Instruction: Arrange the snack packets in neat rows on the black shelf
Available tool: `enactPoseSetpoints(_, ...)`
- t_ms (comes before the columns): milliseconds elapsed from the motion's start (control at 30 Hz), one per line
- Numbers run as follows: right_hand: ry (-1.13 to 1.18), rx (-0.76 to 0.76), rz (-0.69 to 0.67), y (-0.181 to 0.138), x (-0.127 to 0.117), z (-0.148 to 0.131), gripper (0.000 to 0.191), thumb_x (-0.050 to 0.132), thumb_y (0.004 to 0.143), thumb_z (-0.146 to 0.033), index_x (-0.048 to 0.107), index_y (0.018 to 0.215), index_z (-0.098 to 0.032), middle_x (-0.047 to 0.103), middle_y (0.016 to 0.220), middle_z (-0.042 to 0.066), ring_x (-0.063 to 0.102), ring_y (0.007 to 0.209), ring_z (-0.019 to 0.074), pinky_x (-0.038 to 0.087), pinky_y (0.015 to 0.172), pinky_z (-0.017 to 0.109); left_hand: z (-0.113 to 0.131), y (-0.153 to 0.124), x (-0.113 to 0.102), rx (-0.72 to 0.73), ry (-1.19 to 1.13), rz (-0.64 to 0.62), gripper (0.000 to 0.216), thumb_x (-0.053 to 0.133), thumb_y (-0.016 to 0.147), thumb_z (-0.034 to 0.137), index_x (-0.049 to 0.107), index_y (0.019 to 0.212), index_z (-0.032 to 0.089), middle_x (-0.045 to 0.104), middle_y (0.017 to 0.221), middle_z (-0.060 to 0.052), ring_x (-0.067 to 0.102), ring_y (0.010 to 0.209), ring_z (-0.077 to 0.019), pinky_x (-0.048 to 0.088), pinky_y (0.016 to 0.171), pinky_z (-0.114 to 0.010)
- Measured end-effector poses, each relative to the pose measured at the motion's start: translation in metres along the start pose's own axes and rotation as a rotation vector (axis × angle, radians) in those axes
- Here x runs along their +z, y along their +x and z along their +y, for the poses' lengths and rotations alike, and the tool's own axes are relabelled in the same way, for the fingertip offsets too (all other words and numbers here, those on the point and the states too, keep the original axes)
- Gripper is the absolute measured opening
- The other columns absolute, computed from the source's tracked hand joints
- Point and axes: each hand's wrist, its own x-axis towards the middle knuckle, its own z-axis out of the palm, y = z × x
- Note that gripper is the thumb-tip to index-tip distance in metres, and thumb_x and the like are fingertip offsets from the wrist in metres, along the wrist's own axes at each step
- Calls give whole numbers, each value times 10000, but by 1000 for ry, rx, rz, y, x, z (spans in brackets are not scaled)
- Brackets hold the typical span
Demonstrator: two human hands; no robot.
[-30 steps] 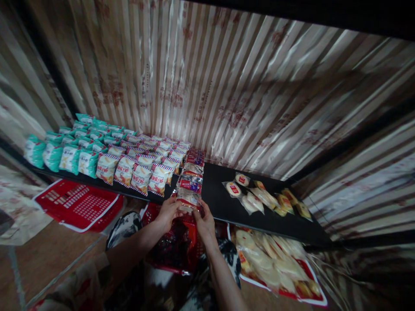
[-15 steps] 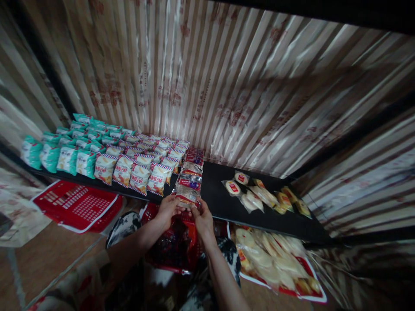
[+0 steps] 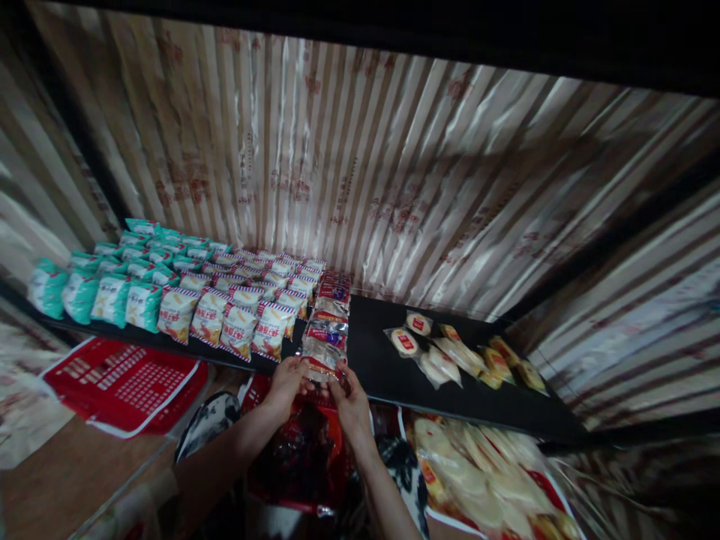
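Silver-red packet (image 3: 322, 363): left hand (image 3: 288, 384) at 8 o'clock, right hand (image 3: 349, 401) at 4, both pinching near corners. Hold unchanged since half-second ago; packet unreleased. Packet row (image 3: 333, 308) toward 12.

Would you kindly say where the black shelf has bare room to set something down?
The flat black shelf is bare between the shiny silver-red packet column and the clear-wrapped round white discs, and again in front of the yellow wrapped packs. Left of that column is crowded with stripe-edged white plastic bags, then teal ones.
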Motion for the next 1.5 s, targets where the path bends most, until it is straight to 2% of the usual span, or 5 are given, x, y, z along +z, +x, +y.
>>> enactPoseSetpoints(133, -73, -8, -25, 1, -3, -3, 568, 545, 719, -424, 495, 1217, -155, 692, 737, 32, 630, 582, 176, 496, 570, 294, 2, 0, 4, 23, -13, 10, 147, 614, 755, 243, 507, 775, 144, 589, 579, 37, 524, 391, -57, 357, 393, -157)
enactPoseSetpoints(367, -944, -210, 136, 11, -27, -47, 331, 519, 771, -494, 688, 940, -265, 660, 601, 59, 630, 616, 217, 444, 635, 327, 4, -5, 5, -80, -46, -8, 176, 603, 784, 280, 480, 800, 154, 572, 597, 41, 599, 442, -96, 404, 409, -168)
enactPoseSetpoints(600, -1137, -646, -70, 80, 1, -75, 394, 374, 888, -352, 548, 1222, -235, 544, 1269, 70, 399, 1219, 227, 329, 983, 365, -1, 1, 6, -126, 3, 24, 271, 684, 706, 322, 487, 789, 155, 575, 595, 45, 594, 421, -99, 345, 370, -152)
enactPoseSetpoints(800, -1333, -538, -182, 129, 27, -68, 487, 402, 856, -503, 422, 1314, -336, 248, 1485, 0, 27, 1367, 338, 175, 1032, 526, -7, 12, 7, -112, -1, 20, 217, 657, 731, 278, 487, 787, 155, 609, 589, 21, 580, 397, -96, 357, 352, -152)
enactPoseSetpoints(1500, -1272, -407, -181, 137, 31, -51, 484, 398, 848, -506, 435, 1301, -339, 273, 1473, -7, 64, 1351, 368, 216, 1009, 545, -8, 34, 7, -84, 77, 71, 235, 656, 745, 273, 486, 855, 154, 554, 492, 54, 588, 373, -137, 432, 357, -184)
